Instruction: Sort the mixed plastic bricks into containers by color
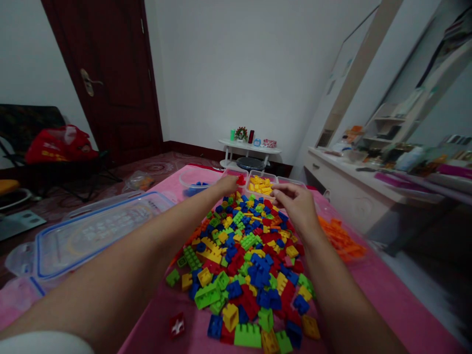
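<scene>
A big heap of mixed red, blue, green and yellow building bricks [250, 260] lies on a pink cloth [387, 305]. My left hand [226, 184] reaches to the far end of the heap and pinches a red brick [241, 180] over a clear tub of red bricks [233, 173]. My right hand [297, 204] hovers over the heap's far right side with its fingers curled together; I cannot make out what they hold. Just beyond them stands a clear tub of yellow bricks [260, 184].
A clear bowl with blue bricks [194, 183] stands at the far left. Orange bricks [341, 241] lie in a tray at the right. A clear lid with blue rim [92, 231] lies left. A dresser [354, 191], a small white table [249, 147] and a dark door [110, 73] stand beyond.
</scene>
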`<state>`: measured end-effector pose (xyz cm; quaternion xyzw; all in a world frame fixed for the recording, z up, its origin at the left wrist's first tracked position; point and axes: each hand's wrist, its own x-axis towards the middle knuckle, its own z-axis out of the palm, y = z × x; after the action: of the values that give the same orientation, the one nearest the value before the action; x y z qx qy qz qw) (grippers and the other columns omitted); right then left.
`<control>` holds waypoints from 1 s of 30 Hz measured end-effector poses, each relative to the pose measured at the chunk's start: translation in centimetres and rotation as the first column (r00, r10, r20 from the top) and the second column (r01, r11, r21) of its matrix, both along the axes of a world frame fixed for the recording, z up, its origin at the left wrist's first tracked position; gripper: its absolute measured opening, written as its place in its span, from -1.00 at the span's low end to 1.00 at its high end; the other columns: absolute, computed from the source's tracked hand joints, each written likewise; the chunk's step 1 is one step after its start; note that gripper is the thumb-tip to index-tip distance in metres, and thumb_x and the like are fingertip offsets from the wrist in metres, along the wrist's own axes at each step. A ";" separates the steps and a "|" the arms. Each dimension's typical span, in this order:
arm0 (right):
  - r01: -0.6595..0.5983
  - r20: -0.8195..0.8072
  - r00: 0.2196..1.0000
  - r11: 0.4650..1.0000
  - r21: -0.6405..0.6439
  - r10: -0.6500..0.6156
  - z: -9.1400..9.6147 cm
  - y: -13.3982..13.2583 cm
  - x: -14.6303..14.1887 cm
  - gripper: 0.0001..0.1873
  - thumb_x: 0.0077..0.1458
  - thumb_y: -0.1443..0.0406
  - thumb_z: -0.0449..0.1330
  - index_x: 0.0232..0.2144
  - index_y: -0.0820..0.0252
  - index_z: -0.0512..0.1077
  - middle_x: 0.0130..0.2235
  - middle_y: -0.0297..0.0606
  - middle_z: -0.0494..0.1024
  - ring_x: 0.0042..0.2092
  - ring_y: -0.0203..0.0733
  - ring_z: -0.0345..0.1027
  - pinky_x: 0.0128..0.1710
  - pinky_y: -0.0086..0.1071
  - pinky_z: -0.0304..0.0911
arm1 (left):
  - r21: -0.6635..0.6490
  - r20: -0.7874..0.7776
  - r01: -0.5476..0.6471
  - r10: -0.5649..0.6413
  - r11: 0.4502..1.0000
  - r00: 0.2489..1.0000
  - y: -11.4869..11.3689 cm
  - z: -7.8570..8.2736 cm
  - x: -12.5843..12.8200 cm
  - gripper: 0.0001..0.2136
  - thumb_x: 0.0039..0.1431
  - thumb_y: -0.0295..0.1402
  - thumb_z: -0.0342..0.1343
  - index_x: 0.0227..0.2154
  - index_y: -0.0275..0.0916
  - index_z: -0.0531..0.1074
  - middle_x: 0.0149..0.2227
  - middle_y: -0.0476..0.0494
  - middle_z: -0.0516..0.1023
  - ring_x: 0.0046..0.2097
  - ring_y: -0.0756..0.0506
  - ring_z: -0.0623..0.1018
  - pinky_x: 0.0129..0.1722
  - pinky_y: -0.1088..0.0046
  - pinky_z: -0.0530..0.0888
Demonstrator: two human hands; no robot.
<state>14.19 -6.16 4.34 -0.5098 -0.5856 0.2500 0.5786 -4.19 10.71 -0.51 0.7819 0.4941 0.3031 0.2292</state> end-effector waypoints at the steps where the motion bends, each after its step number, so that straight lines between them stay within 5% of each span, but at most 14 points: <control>1: 0.000 0.008 1.000 1.000 0.000 0.000 0.0 0.0 0.0 -0.72 -0.16 0.24 0.21 -0.36 0.32 0.49 -0.45 -0.21 0.54 -0.50 -0.28 0.39 -0.46 -0.40 0.35 | 0.005 -0.061 0.000 0.000 1.000 0.998 -0.2 -0.2 0.0 -0.87 -0.17 -0.54 0.14 -0.46 -0.36 0.48 -0.25 -0.36 0.52 -0.02 -0.30 0.43 -0.03 0.30 0.31; 7: 0.005 -0.007 1.000 1.000 0.006 -0.005 0.0 0.1 0.1 -0.72 -0.17 0.24 0.22 -0.38 0.32 0.50 -0.45 -0.22 0.54 -0.52 -0.29 0.38 -0.48 -0.41 0.34 | 0.038 -0.378 0.027 -0.011 0.999 0.926 -0.5 0.2 0.2 -0.88 -0.16 -0.59 0.08 -0.54 -0.34 0.49 -0.39 -0.26 0.55 -0.18 -0.22 0.49 -0.15 0.37 0.34; 14: 0.013 0.001 1.000 1.000 0.019 -0.014 -0.6 0.7 1.1 -0.71 -0.15 0.25 0.20 -0.34 0.32 0.49 -0.41 -0.20 0.55 -0.52 -0.31 0.37 -0.46 -0.40 0.33 | 0.093 -0.485 0.076 -0.022 0.993 0.874 -1.7 -0.2 -0.4 -0.85 -0.05 -0.49 0.07 -0.44 -0.30 0.54 -0.38 -0.20 0.55 -0.25 -0.13 0.49 -0.22 0.45 0.36; 18: 0.064 0.261 0.963 0.998 0.023 -0.067 -1.8 1.8 2.5 -0.72 -0.10 0.25 0.17 -0.34 0.31 0.52 -0.39 -0.16 0.57 -0.43 -0.22 0.41 -0.40 -0.36 0.32 | 0.162 -0.453 0.059 0.021 0.985 0.891 -3.2 -0.2 -0.4 -0.73 -0.02 -0.52 0.05 -0.24 -0.30 0.54 -0.25 -0.24 0.55 -0.16 -0.14 0.49 -0.13 0.43 0.36; 22: 0.050 0.580 0.814 0.992 -0.119 0.028 -3.1 2.7 4.1 -0.77 -0.11 0.29 0.20 -0.36 0.28 0.55 -0.36 -0.17 0.59 -0.35 -0.18 0.42 -0.34 -0.36 0.28 | 0.303 -0.297 0.046 0.048 0.952 0.954 -6.8 0.3 0.8 -0.62 0.10 -0.47 -0.01 0.00 -0.31 0.42 -0.05 -0.29 0.46 -0.02 -0.13 0.44 0.00 0.41 0.33; 27: -0.087 0.671 0.674 0.935 -0.343 0.309 -4.1 2.2 3.8 -0.70 -0.20 0.25 0.30 -0.32 0.23 0.55 -0.36 -0.25 0.58 -0.35 -0.22 0.41 -0.34 -0.42 0.24 | 0.187 -0.224 0.279 -0.236 0.942 0.946 -12.1 -0.3 1.2 -0.68 0.11 -0.35 0.05 -0.08 -0.29 0.48 -0.09 -0.23 0.53 -0.05 -0.16 0.48 -0.02 0.37 0.36; 30: -0.029 0.720 0.621 0.928 -0.372 0.309 -3.9 1.7 2.9 -0.81 -0.18 0.27 0.29 -0.42 0.23 0.53 -0.43 -0.29 0.56 -0.40 -0.25 0.38 -0.42 -0.45 0.18 | 0.135 -0.287 0.412 -0.363 0.901 0.887 -13.4 -0.8 0.5 -0.66 0.06 -0.39 0.11 -0.07 -0.27 0.47 -0.08 -0.22 0.53 -0.05 -0.15 0.48 -0.02 0.38 0.35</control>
<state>17.12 -4.43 0.46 -0.5968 -0.7715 0.1563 0.1557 -3.65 -2.67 -1.31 0.9159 0.3209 0.1943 0.1432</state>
